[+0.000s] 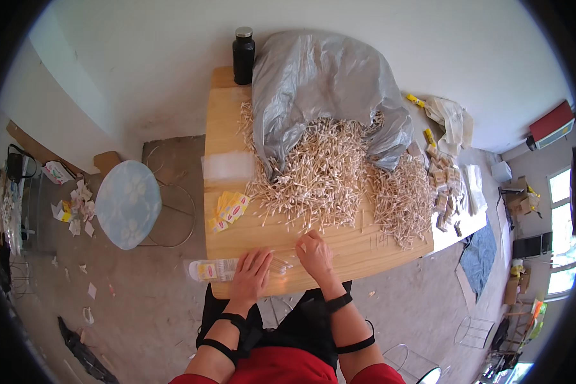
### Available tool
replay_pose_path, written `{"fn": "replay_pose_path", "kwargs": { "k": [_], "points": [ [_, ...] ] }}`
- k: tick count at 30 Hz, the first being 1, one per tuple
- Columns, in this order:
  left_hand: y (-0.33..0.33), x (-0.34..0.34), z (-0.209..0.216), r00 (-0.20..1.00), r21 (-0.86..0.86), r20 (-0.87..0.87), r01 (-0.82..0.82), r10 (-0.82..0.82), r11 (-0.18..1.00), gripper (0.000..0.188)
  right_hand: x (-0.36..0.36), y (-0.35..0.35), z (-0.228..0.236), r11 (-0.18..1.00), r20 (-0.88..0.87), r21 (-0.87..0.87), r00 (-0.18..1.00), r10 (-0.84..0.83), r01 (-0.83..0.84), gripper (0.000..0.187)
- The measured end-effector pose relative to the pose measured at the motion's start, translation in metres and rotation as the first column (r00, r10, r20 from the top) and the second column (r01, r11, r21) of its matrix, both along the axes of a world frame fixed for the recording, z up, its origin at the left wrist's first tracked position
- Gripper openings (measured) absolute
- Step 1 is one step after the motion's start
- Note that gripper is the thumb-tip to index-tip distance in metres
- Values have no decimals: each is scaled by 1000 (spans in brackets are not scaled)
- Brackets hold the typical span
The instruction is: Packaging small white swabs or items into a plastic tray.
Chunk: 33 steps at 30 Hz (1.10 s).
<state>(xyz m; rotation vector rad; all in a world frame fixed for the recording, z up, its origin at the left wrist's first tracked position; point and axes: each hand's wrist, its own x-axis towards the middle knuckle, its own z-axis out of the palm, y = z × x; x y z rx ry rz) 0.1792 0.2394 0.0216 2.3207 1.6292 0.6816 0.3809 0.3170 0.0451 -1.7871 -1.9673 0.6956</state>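
Note:
My left hand [253,271] lies flat with its fingers stretched out on the wooden table, over the right end of a clear plastic bag [219,269] with a yellow and red label. Several loose cotton swabs [280,263] stick out to the right of those fingers. My right hand [315,255] is closed, fingertips curled together at the near edge of a big heap of cotton swabs [323,173]. What it pinches, if anything, is too small to make out. Yellow printed cards [229,209] sit on the table's left side, below a stack of clear plastic bags [228,166].
A large grey plastic sack [326,70] spills the swabs from behind. Beside it stands a black bottle [243,56]. Small bundles of swabs [446,182] lie at the right. A stool with a pale blue seat [129,205] is left of the table [339,256].

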Motion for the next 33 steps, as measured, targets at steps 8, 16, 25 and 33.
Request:
{"fn": "replay_pose_path", "kwargs": {
  "k": [8,16,25,33],
  "points": [
    [3,3,2,1000,8,-23,-11,11,1000,48,-1,-13,-22,996,-151,71,986,69,-58,10],
    [2,1,0,1000,11,4,-3,3,1000,45,-31,16,-24,971,-60,135,980,-188,195,17],
    [-3,-1,1,999,-20,33,7,-6,1000,46,6,-28,-6,992,30,-25,992,-121,122,23],
    [1,1,0,1000,-26,17,10,-10,1000,49,-20,-28,-14,946,-44,78,949,-311,314,30]
  ]
}}
